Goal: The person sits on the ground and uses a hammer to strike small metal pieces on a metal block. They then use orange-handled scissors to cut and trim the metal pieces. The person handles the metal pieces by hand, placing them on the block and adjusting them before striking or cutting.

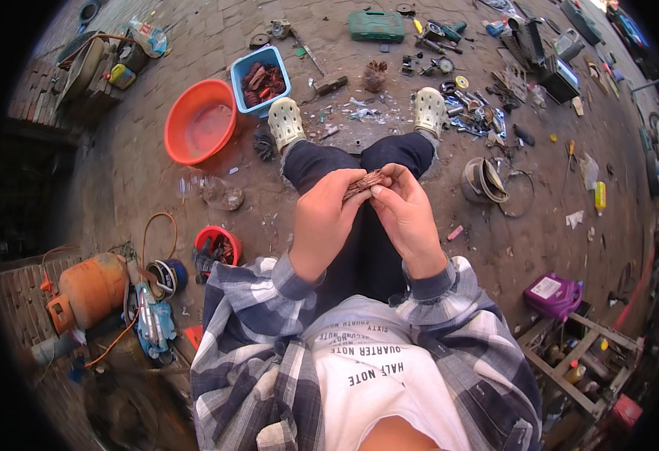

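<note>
Crowded ground here: an orange basin [207,122] and a blue tub [258,59] of reddish-brown pieces [264,84] sit beside the left clog [286,122], a red bucket [205,237] near the left sleeve [258,289], a grey pail [480,183] off to the right. And mid-view, above the dark trousers [371,259], there's the wire bundle [365,183]: coppery brown, thin strands packed tight! The left hand [325,218] grips one end, its fingers covering part; the right hand [404,214] pinches the other, thumb against fingers. The long axis slants, rising away from the body toward the right.
</note>
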A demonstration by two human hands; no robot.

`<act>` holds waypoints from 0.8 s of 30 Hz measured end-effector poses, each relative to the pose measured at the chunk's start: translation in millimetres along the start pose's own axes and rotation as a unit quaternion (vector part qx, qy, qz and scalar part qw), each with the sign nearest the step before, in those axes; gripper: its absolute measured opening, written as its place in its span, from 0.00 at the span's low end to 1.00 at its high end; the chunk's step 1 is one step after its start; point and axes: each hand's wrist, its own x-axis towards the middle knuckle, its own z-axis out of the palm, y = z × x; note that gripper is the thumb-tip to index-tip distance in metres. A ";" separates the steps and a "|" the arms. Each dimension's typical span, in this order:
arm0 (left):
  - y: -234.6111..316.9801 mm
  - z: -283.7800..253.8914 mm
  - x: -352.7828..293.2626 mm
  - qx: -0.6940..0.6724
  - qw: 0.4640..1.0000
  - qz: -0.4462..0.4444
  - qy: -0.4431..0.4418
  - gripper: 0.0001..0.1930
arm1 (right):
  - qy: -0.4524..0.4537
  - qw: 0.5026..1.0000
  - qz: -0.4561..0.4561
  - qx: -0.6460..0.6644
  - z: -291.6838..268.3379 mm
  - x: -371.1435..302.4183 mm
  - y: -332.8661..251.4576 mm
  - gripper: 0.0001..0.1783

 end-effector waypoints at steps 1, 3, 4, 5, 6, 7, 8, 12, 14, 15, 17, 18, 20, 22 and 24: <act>-0.4 -2.5 -0.7 -0.026 0.999 -0.024 -0.015 0.12 | -0.040 0.998 0.038 0.027 -3.8 4.6 -2.3 0.17; 0.3 -7.5 -1.6 -0.077 0.993 -0.072 -0.044 0.11 | -0.080 0.991 0.093 0.055 -7.0 4.0 -11.4 0.17; 2.0 -9.2 -1.4 -0.112 0.987 -0.093 -0.062 0.11 | -0.101 0.985 0.122 0.068 -6.3 3.0 -15.1 0.18; 5.1 -11.5 -0.4 -0.147 0.979 -0.113 -0.079 0.11 | -0.115 0.986 0.109 0.059 -6.4 2.2 -15.8 0.18; 6.1 -12.8 -0.5 -0.182 0.969 -0.134 -0.095 0.12 | -0.130 0.986 0.097 0.049 -6.7 1.1 -16.0 0.18; 4.1 -13.5 -0.9 -0.223 0.958 -0.148 -0.104 0.12 | -0.145 0.985 0.084 0.039 -6.0 0.1 -16.2 0.18; 1.3 -13.7 -1.2 -0.263 0.945 -0.161 -0.112 0.13 | -0.136 0.989 0.059 0.012 -5.2 -2.3 -14.9 0.18; -0.1 -13.4 -1.4 -0.379 0.890 -0.212 -0.142 0.14 | -0.104 0.992 -0.010 -0.075 -2.7 -11.0 -11.5 0.18; 1.7 -13.0 -1.6 -0.425 0.862 -0.244 -0.130 0.14 | -0.092 0.990 -0.032 -0.103 0.4 -12.0 -12.0 0.17; 2.3 -12.3 -1.9 -0.448 0.846 -0.260 -0.124 0.14 | -0.087 0.989 -0.044 -0.114 2.7 -12.4 -12.2 0.17; 0.7 -10.6 -3.4 -0.448 0.845 -0.268 -0.118 0.13 | -0.079 0.986 -0.060 -0.135 6.3 -13.8 -12.3 0.17; -0.1 -9.8 -4.2 -0.448 0.844 -0.272 -0.115 0.13 | -0.077 0.985 -0.065 -0.143 7.5 -14.3 -12.2 0.16; -0.4 -9.2 -4.3 -0.433 0.853 -0.267 -0.117 0.12 | -0.073 0.980 -0.080 -0.165 9.5 -14.7 -11.8 0.15; -0.5 -8.1 -5.1 -0.420 0.861 -0.263 -0.117 0.12 | -0.067 0.975 -0.099 -0.189 10.8 -16.8 -10.3 0.14; -0.3 -5.2 -6.0 -0.410 0.866 -0.261 -0.116 0.11 | -0.054 0.957 -0.144 -0.244 5.7 -16.4 -4.9 0.14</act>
